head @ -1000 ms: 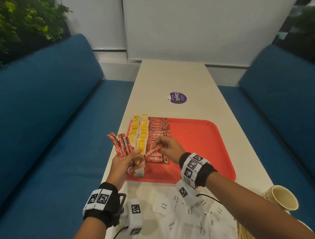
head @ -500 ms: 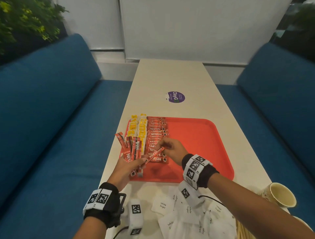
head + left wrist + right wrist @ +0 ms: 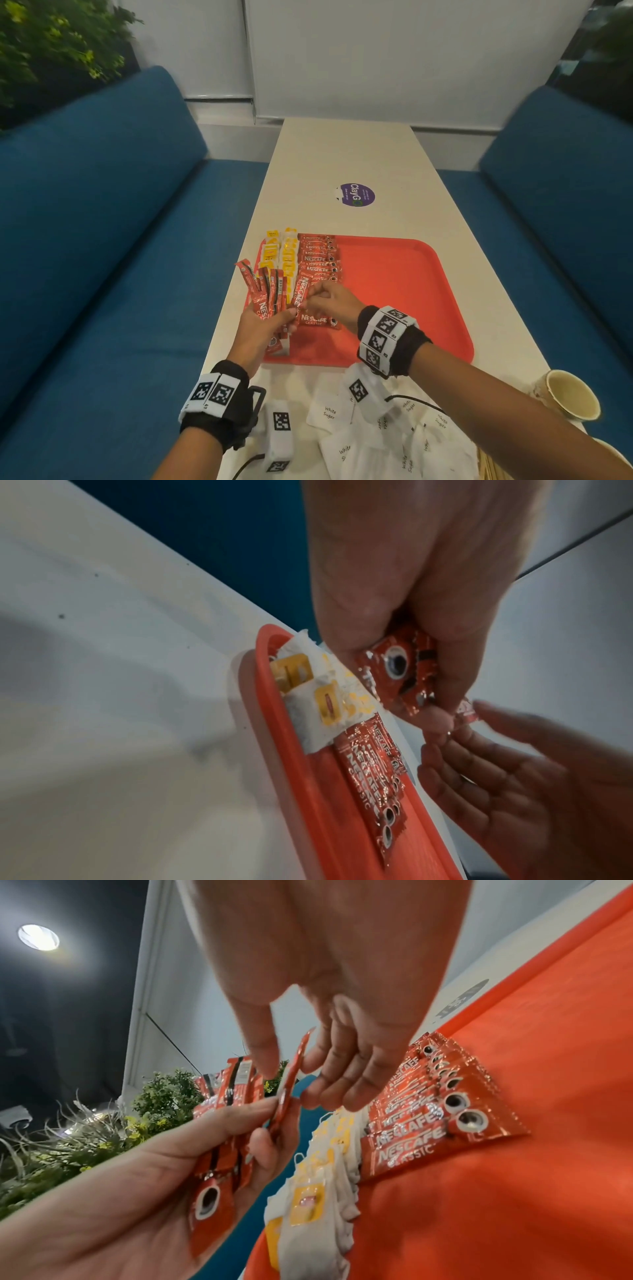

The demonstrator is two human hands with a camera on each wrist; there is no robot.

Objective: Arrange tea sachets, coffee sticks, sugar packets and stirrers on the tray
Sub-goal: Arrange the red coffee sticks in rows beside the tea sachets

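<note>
The left hand (image 3: 265, 329) holds a fan of coffee sticks (image 3: 270, 291) above the near left corner of the tray (image 3: 411, 291), its fingers and thumb curled round their lower ends; the fan shape probably serves to let one stick be taken at a time. The right hand (image 3: 330, 301) is just beside it, and its thumb and fingers (image 3: 342, 1074) pinch a single coffee stick (image 3: 289, 1085) that stands between the two hands, with its lower end against the left fingers (it seems to be in the middle of being pulled out of the bunch). Directly under the right hand lies the row of coffee sticks (image 3: 318, 263) already on the tray, overlapped like tiles with the printed side up, so I judge the pinched stick is meant for the near end of this row. On the other side of that row, beyond the left hand, the tea sachets (image 3: 279, 257) lie in their own overlapped rows along the tray's left edge. The part of the tray to the right of the right hand is bare, perhaps kept for the other items. Behind the wrists, near to the person, the sugar packets (image 3: 373, 442) lie loose on the table (image 3: 342, 154), not yet on the tray, and the stirrers (image 3: 488, 469) show only as a pale bundle at the bottom edge, next to a paper cup (image 3: 570, 395)
</note>
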